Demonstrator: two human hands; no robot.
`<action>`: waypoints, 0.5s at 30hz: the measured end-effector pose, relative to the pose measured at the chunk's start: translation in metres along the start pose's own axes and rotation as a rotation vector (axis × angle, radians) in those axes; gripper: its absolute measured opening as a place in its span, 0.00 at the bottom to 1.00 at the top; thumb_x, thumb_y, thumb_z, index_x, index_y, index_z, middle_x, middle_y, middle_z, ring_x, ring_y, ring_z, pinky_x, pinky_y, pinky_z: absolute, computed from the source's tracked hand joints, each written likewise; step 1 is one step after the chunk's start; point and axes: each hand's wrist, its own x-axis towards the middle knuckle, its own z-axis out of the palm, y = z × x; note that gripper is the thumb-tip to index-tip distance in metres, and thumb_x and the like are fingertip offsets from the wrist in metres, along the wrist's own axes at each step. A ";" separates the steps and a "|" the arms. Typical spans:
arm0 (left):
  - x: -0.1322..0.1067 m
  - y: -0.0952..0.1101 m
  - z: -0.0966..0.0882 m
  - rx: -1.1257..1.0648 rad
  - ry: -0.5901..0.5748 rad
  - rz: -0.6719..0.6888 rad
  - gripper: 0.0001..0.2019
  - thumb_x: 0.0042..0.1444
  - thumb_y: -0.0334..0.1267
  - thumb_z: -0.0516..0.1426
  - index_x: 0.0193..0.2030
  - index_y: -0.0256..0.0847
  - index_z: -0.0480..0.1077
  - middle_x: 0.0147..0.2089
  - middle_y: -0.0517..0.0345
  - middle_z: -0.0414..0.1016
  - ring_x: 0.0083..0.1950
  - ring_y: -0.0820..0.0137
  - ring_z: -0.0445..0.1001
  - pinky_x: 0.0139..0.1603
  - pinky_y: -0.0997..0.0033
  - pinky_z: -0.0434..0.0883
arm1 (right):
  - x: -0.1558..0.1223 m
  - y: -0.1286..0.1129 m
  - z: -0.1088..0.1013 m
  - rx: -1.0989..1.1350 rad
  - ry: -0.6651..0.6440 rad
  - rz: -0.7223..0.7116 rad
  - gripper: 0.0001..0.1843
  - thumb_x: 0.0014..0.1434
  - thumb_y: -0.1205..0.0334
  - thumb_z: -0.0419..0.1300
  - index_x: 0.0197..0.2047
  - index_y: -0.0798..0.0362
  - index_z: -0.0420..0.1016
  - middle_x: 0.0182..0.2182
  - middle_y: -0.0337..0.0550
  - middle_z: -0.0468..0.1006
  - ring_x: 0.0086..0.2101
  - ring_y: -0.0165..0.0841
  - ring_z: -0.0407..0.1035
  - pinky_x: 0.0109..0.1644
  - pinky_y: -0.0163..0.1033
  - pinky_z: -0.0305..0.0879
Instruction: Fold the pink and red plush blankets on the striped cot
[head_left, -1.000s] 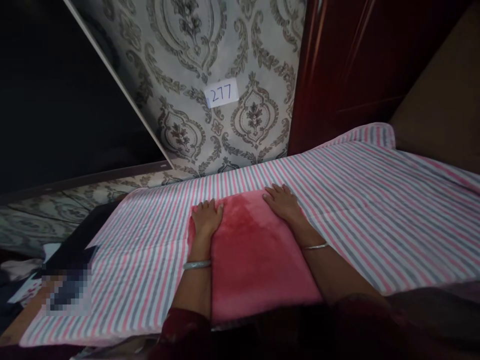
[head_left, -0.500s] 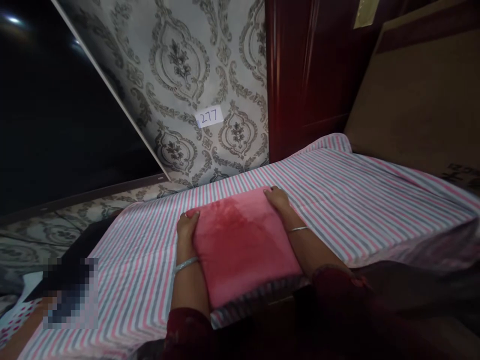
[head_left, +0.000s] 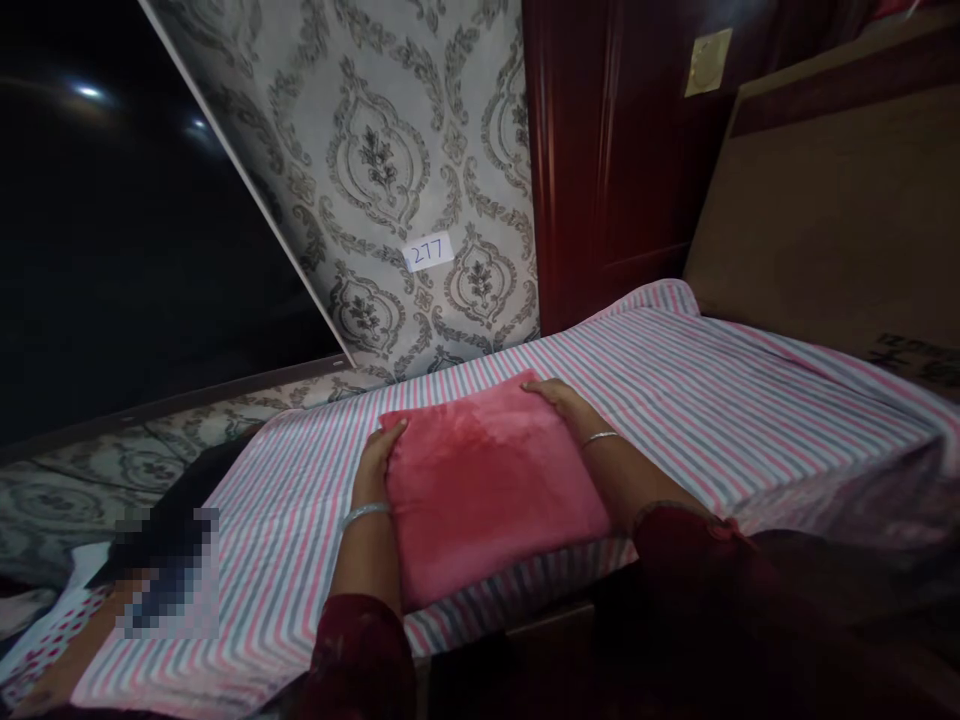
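Note:
A square, pink plush cushion (head_left: 487,490) lies on the striped cloth (head_left: 292,520) in front of me, its pile brushed into darker and lighter patches. Along its left side, close to the far corner, my left hand (head_left: 379,455) is closed, thumb on top and the other fingers mostly hidden at the edge. My right hand (head_left: 556,396) grips the far right corner, with the fingertips over the top edge. Each wrist carries a silver bangle.
Patterned wallpaper with a paper label reading 277 (head_left: 429,251) stands behind. A large dark screen (head_left: 150,250) is at left, a dark red door (head_left: 607,170) and a cardboard box (head_left: 832,210) at right. At lower left, another person's arm (head_left: 90,640) is partly blurred out.
The view has shifted slightly. My right hand has turned inward at the corner, and my left hand sits a little lower, baring the cushion's far left corner. Both still hold the cushion.

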 end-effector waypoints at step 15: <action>0.001 0.121 -0.066 -0.312 0.051 0.507 0.24 0.35 0.40 0.70 0.43 0.39 0.74 0.38 0.54 0.81 0.42 0.61 0.80 0.49 0.61 0.78 | -0.034 -0.135 -0.061 0.209 0.082 -0.627 0.24 0.52 0.72 0.62 0.54 0.59 0.73 0.48 0.49 0.80 0.45 0.37 0.74 0.52 0.42 0.71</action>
